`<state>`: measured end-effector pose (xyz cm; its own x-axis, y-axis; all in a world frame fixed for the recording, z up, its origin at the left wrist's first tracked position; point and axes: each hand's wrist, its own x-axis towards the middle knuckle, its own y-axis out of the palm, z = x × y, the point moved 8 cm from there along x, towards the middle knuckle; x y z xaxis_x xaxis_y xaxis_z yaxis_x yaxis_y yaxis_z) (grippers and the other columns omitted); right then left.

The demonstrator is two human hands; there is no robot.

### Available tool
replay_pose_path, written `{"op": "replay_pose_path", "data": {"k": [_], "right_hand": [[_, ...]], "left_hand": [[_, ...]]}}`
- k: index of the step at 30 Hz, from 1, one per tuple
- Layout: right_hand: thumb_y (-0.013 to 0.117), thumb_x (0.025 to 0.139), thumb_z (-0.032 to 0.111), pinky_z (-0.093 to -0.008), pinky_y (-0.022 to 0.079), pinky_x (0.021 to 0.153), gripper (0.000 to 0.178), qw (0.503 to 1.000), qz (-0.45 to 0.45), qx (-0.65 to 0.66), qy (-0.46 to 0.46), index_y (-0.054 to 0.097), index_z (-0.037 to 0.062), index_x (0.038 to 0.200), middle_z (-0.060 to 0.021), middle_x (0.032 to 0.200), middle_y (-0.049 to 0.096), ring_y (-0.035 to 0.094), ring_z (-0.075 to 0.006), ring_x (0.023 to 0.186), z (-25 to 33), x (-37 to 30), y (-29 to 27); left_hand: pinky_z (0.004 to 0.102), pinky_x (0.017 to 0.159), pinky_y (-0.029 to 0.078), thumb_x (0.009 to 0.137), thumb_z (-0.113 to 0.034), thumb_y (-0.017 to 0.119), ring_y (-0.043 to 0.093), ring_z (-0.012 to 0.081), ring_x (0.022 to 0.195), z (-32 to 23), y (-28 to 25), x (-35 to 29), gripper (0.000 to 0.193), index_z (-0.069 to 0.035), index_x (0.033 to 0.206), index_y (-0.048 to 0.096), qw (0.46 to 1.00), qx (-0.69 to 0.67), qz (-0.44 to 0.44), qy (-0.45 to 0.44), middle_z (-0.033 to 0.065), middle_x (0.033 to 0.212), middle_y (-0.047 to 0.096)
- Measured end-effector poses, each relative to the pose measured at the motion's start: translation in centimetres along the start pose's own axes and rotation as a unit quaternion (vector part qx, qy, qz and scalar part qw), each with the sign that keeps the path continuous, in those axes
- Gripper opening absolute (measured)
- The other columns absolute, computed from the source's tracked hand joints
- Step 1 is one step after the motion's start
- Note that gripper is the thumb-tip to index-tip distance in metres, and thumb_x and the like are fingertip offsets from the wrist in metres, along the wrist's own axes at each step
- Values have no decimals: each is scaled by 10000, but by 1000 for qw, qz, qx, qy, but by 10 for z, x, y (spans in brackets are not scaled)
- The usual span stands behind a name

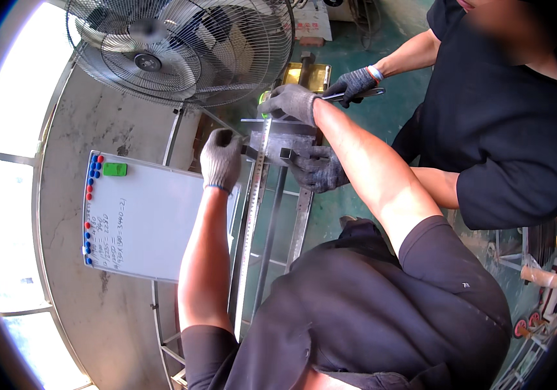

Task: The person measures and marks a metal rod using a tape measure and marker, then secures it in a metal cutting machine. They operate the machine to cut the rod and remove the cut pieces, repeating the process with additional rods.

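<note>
My right hand [294,104], in a grey glove, is closed around a green tape measure [264,105]. Its pale blade [250,214] runs from there toward my body, over the metal frame. My left hand [221,159], in a light grey glove, is curled into a fist left of the blade; anything inside it is hidden. Beside its fingers is a dark bar piece [250,153]. A co-worker's dark-gloved hand [320,170] rests by a square tube end [286,153] on a grey metal block [285,140]. The co-worker's other hand [351,86] grips a slim, shiny tool [369,93].
A large caged fan [181,58] stands at the far left. Below it, a whiteboard [148,221] with magnets and a green eraser leans by the wall. The co-worker [499,123] stands close on the right. A yellow tray [317,77] lies beyond my right hand.
</note>
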<state>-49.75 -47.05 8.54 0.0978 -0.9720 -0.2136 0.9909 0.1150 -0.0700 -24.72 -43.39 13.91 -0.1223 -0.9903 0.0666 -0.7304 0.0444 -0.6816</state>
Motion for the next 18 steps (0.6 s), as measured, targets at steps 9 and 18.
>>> {"op": "replay_pose_path", "data": {"k": [9,18], "right_hand": [[971,892,305,-344,596,892,444,999,-15,-13,32,880,-4,1197,-78,1087,858,766,-179,946,13,-13,-3],[957,897,334,-336,599,932,512,999,-5,-23,32,856,-9,1264,-81,1129,849,768,-178,998,7,-5,0]], "left_hand": [[357,1041,610,1028,-254,834,789,213,1134,18,38,65,416,-13,1366,814,996,-41,85,6,127,1257,860],[350,951,598,1042,-311,825,761,174,1027,0,50,82,386,-16,1290,842,982,-111,148,33,74,1117,849]]}}
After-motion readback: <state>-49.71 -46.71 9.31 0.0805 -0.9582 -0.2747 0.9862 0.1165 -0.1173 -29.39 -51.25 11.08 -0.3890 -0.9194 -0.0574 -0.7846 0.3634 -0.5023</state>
